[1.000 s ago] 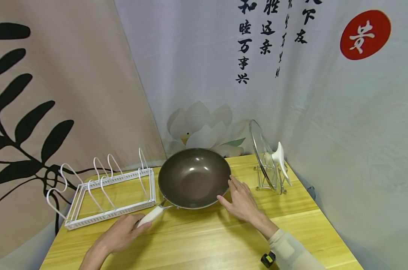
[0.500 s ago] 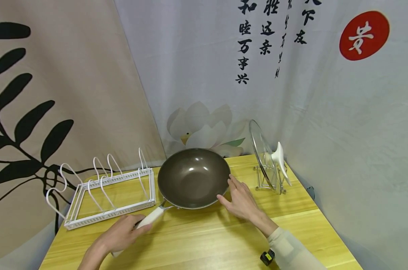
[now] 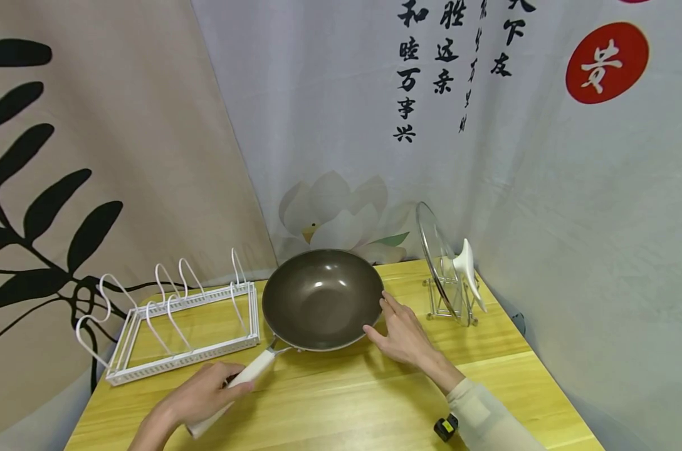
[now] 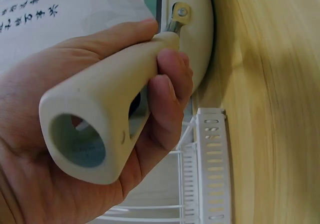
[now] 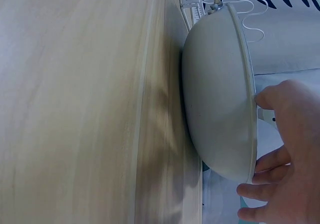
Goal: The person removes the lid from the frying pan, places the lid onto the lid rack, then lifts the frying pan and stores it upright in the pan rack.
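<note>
A brown-lined frying wok [image 3: 324,300] with a pale outside stands on the wooden table near its back edge. Its long white handle [image 4: 107,91] points toward the front left. Around that handle my left hand [image 3: 197,398] has its fingers curled, as the left wrist view shows, and the handle's hollow end sticks out of the palm. My right hand [image 3: 403,332] touches the wok's right rim with its fingertips, thumb apart from the fingers, which are fairly straight. From the right wrist view, the wok's pale outer wall [image 5: 217,94] is seen from the side.
Left of the wok lies a white rack [image 3: 185,357] with upright wire loops. At the right back, a glass lid [image 3: 434,257] with a white knob leans in a wire stand [image 3: 442,304]. A small black-and-yellow object [image 3: 446,428] lies near my right sleeve. Printed curtains hang behind.
The wok has shifted very slightly left. More of the white handle's near end now shows below my left hand. My right hand stays at the rim.
</note>
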The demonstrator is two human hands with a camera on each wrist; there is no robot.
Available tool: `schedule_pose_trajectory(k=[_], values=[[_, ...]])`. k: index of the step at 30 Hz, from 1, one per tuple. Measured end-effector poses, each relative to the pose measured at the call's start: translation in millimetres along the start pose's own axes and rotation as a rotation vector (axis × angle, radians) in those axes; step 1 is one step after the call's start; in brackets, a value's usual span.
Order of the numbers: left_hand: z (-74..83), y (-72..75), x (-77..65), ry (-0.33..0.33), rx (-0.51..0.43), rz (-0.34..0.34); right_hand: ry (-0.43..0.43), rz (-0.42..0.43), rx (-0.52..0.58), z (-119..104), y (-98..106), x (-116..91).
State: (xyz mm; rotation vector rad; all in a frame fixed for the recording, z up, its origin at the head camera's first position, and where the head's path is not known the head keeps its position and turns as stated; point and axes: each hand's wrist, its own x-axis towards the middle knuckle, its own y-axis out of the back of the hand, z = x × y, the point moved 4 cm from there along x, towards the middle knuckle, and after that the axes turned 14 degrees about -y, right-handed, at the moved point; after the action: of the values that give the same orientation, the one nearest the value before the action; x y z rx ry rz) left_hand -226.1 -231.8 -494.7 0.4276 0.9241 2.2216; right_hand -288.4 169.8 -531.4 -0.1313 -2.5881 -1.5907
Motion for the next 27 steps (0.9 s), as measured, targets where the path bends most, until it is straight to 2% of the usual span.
schedule_pose_trajectory(k=[5, 13, 27], values=[[0.6, -1.3, -0.8, -0.006, -0.025, -0.030, 0.000, -0.009, 0.004, 0, 1, 2], [2.3, -3.4, -0.9, -0.027, -0.082, -0.040, 0.013, -0.005, 0.005, 0, 2, 4], [-0.4, -11.2, -1.2, 0.003, -0.215, -0.069, 0.019, -0.047, 0.014, 4, 1, 8]])
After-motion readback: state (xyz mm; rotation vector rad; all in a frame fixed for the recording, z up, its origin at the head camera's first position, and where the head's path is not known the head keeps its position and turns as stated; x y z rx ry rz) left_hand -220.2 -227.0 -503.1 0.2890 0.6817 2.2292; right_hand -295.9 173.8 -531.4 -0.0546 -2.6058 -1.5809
